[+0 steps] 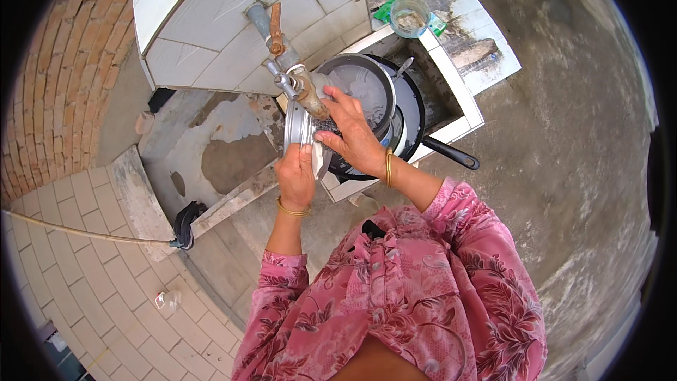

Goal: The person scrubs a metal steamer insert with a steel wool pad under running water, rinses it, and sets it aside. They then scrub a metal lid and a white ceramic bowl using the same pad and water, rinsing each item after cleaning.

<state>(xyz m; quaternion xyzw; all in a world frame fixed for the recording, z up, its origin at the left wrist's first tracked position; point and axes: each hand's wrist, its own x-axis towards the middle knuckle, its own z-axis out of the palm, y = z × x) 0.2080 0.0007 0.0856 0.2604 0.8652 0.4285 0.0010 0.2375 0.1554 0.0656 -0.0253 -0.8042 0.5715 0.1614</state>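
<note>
My left hand (295, 177) grips the near edge of a round, silvery metal vessel or lid (297, 126), tilted on its side under the tap. A white piece (317, 160), too hidden to name, shows beside the left fingertips. My right hand (353, 135) is spread at the metal piece's right side, thumb near the white piece and fingers beside the tap spout (316, 107). Below the hands, a grey pot (389, 71) holding cloudy water sits in a black frying pan (418, 103). A spoon handle (405, 66) leans at the pan's far rim.
The pan's handle (452, 152) juts past the sink's white tiled rim (455, 82). A rusty valve lever (275, 26) rises above the tap. Behind the sink, a clear plastic jar (410, 17) stands by a green packet (389, 8). A mop (185, 227) leans at the left trough (227, 203).
</note>
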